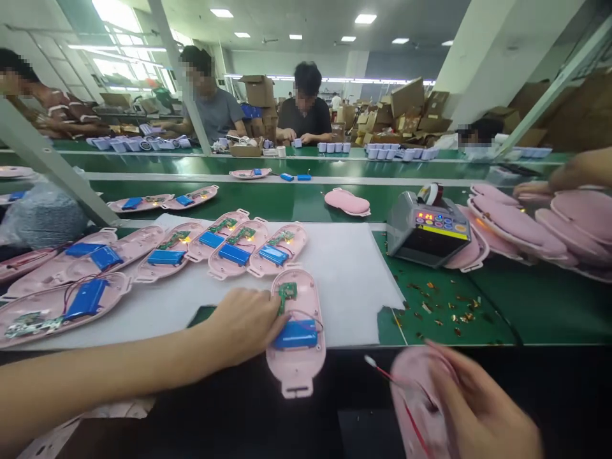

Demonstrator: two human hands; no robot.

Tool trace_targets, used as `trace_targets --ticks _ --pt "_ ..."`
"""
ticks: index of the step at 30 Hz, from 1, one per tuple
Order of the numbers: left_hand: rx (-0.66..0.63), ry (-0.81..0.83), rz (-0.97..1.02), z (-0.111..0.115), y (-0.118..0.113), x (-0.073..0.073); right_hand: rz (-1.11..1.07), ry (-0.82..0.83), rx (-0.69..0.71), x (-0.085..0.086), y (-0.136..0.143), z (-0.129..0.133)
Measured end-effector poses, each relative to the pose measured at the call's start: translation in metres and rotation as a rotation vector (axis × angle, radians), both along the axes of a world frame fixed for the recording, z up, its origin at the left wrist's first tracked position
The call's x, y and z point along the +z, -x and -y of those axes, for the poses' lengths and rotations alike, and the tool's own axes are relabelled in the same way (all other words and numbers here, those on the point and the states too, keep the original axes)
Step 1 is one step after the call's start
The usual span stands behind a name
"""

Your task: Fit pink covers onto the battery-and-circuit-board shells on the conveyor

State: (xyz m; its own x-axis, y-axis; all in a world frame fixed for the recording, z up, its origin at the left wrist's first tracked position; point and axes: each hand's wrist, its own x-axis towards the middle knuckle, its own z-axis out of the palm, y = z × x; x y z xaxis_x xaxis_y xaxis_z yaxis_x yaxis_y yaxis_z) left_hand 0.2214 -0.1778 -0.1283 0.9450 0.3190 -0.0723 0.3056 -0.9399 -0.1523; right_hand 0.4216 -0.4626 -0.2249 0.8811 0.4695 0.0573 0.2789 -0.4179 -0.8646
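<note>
My left hand (248,324) grips the left edge of an open pink shell (295,370) at the table's front edge. Inside that shell lie a green circuit board (287,291) and a blue battery (296,334). My right hand (478,401), slightly blurred, holds another pink shell (414,408) at the lower right, in front of the table. Red wires hang from this second shell, and a white connector (370,361) sticks out to its left. The fingertips of my right hand are partly hidden behind the shell.
Several pink shells with batteries (165,257) cover the white sheet (342,274) at left. A tape dispenser (427,227) stands right, beside scraps (461,317) and stacked pink shells (516,223). Another person's arm (581,169) reaches in at right. People sit across the tables.
</note>
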Motion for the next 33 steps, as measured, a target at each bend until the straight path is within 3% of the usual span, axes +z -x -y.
trace_targets --ticks 1,4,6,7,9,13,15,17,21,25,29,33 --pt "-0.06 0.02 0.048 -0.005 0.002 0.001 0.117 -0.042 -0.001 0.024 -0.004 -0.033" --pt "-0.46 0.168 0.195 -0.028 0.0 0.001 0.33 -0.021 0.29 0.076 -0.025 -0.135" --pt "-0.649 0.281 0.232 -0.041 -0.004 -0.005 0.388 0.116 0.393 0.086 -0.041 -0.186" --pt "-0.657 0.315 0.245 -0.043 -0.005 -0.01 0.399 0.185 0.417 0.085 -0.048 -0.205" --pt "-0.534 0.321 0.285 -0.039 -0.008 -0.021 0.398 0.295 0.438 0.078 -0.059 -0.227" --pt "-0.133 0.223 0.347 -0.016 -0.013 -0.034 0.364 0.455 0.441 0.068 -0.076 -0.234" --pt "-0.049 0.201 0.375 -0.012 -0.013 -0.036 0.348 0.52 0.455 0.069 -0.082 -0.229" --pt "-0.08 0.238 0.452 -0.016 -0.008 -0.038 0.351 0.55 0.486 0.073 -0.084 -0.222" --pt "-0.287 0.453 0.634 -0.032 0.009 -0.044 0.432 0.464 0.524 0.082 -0.077 -0.208" --pt "-0.326 0.579 0.549 -0.038 0.015 -0.042 0.675 0.278 0.521 0.103 -0.061 -0.197" --pt "-0.369 0.701 0.474 -0.042 0.016 -0.031 0.806 0.278 0.53 0.123 -0.045 -0.187" --pt "-0.329 0.708 0.394 -0.043 0.015 -0.024 0.873 0.287 0.568 0.126 -0.031 -0.183"
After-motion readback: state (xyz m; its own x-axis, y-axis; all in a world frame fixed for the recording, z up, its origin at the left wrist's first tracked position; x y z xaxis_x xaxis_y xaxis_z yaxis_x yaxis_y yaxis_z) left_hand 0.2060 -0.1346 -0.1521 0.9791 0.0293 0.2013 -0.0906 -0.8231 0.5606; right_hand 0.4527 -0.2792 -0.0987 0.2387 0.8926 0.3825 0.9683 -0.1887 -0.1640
